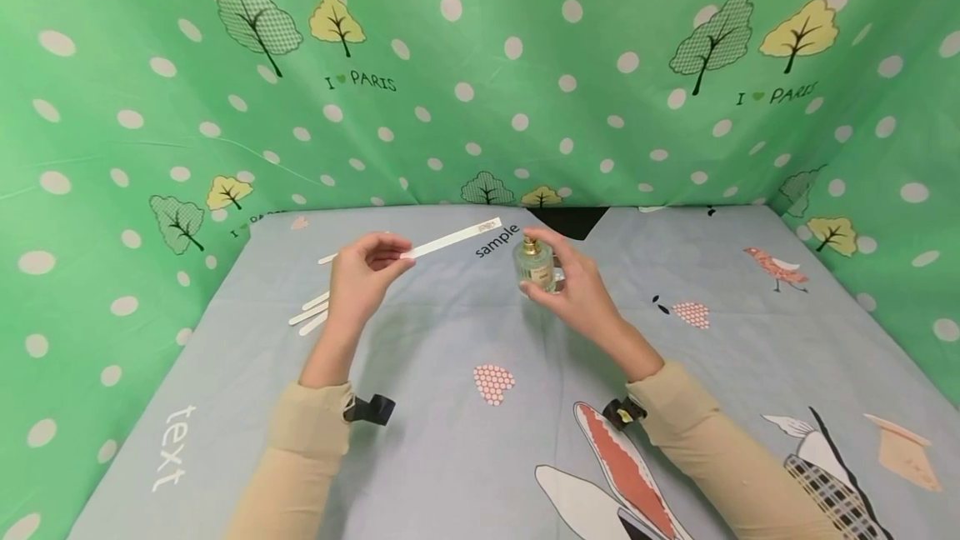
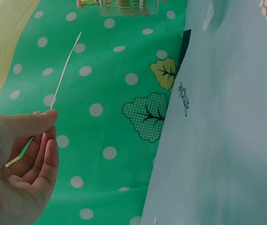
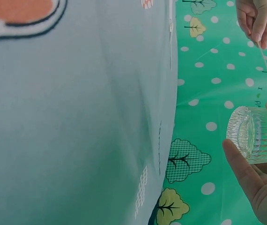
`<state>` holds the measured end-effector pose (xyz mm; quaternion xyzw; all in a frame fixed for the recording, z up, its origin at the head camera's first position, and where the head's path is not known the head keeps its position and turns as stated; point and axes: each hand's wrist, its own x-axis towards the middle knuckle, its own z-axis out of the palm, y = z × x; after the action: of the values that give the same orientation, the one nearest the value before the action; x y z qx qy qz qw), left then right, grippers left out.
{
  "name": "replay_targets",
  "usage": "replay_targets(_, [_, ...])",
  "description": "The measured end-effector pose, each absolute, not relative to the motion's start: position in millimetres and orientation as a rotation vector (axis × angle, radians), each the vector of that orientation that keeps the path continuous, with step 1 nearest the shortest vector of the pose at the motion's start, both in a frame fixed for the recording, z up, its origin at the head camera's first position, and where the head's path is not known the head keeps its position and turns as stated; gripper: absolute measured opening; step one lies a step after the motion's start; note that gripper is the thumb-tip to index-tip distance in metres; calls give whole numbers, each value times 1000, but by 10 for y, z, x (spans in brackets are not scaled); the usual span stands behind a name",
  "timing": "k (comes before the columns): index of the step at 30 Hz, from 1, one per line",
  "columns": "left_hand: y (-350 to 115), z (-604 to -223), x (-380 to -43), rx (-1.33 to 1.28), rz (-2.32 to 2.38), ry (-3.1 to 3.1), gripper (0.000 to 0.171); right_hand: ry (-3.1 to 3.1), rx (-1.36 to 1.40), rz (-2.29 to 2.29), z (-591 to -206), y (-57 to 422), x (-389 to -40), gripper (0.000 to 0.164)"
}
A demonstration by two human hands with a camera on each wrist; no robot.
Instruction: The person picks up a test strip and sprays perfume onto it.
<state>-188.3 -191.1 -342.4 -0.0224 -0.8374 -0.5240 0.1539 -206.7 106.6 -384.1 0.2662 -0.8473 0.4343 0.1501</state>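
Note:
Between thumb and fingers, my left hand (image 1: 367, 273) pinches one end of a white paper test strip (image 1: 453, 239), which points right and slightly up, with small print near its far end. My right hand (image 1: 577, 286) grips a ribbed clear glass perfume bottle (image 1: 534, 267) with a gold spray neck and a pale label. One finger lies on top of the sprayer. The strip's tip is a short way left of the bottle, apart from it. In the right wrist view the bottle's thick glass base (image 3: 240, 135) faces the camera; its top is out of frame.
Several more white strips (image 1: 313, 320) lie on the grey printed cloth (image 1: 435, 440) beyond and left of my left hand. A green dotted curtain (image 1: 480, 57) stands behind the table and at both sides. Dark straps with small devices (image 1: 381, 409) sit at both wrists.

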Motion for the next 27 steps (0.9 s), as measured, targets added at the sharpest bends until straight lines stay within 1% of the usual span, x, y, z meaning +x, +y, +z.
replay_targets(14, [-1792,-3427,-1899,-80,-1415,-2443,21,-2431,778,1236,-3859,1054,-2070,72])
replay_targets(27, [-1715,-3455,-1903,-155,-1412,-2396,18,-2416,786,1227,-3857,1046,-2075,71])
